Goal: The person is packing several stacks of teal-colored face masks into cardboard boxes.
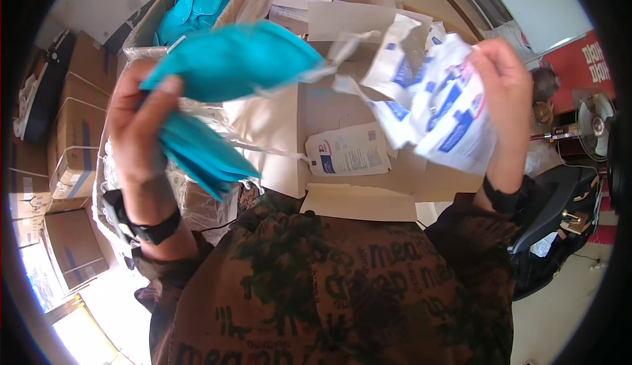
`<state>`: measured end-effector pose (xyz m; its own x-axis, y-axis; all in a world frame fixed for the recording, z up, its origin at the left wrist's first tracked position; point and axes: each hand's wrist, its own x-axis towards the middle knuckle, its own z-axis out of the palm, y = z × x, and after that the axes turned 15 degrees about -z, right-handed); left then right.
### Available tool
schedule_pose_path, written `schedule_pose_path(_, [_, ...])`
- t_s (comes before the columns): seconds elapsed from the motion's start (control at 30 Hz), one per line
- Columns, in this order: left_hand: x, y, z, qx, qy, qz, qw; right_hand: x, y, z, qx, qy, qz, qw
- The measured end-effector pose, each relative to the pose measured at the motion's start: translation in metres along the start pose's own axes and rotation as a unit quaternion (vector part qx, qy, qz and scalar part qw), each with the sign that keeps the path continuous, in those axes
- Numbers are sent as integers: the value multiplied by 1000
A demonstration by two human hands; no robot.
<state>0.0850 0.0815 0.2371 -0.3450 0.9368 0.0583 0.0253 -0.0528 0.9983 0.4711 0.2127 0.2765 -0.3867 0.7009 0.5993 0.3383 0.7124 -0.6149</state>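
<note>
Head view: the left hand [141, 118] is closed, thumb and fingers pinching teal folded masks [237, 62] that fan out to its right, one blurred piece above and several layered below. White straps [270, 149] trail from them toward the space between the hands. The right hand [503, 91], raised at about the same height, grips a loose bunch of white packets [454, 124] with blue printing; they hang to its left, tilted and partly blurred.

Between and below the hands sits an open cardboard carton [322, 105], and one flat white packet [349, 151] lies inside it. Beyond the left hand, more teal pieces [201, 2] are heaped in a second box [140, 32]. Farther out to the left hand's left stand stacked brown cartons [85, 128]. Past the right hand, on its right, is a fan [594, 124]. Dark bands [161, 228] circle both wrists.
</note>
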Motion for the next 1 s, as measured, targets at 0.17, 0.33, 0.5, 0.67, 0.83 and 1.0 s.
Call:
schedule_pose_path(0.17, [-3,-10,-51,-60,82,17,995,19,-18,31,-26,-179,3,984])
schedule_pose_path(0.33, [-1,-23,-68,-88,-5,24,996,0,15,125,-124,-431,-169,878])
schedule_pose_path(0.5, [-2,-28,-40,-81,37,5,996,-39,73,183,-127,-592,1,796])
schedule_pose_path(0.67, [-8,-30,-20,-93,73,7,993,-66,91,201,-197,-597,-9,777])
schedule_pose_path(0.83, [-4,-33,-20,-95,5,-61,994,-70,99,197,-148,-629,23,763])
schedule_pose_path(1.0, [-6,-35,-7,-74,-51,-8,996,-78,103,198,-150,-628,41,763])
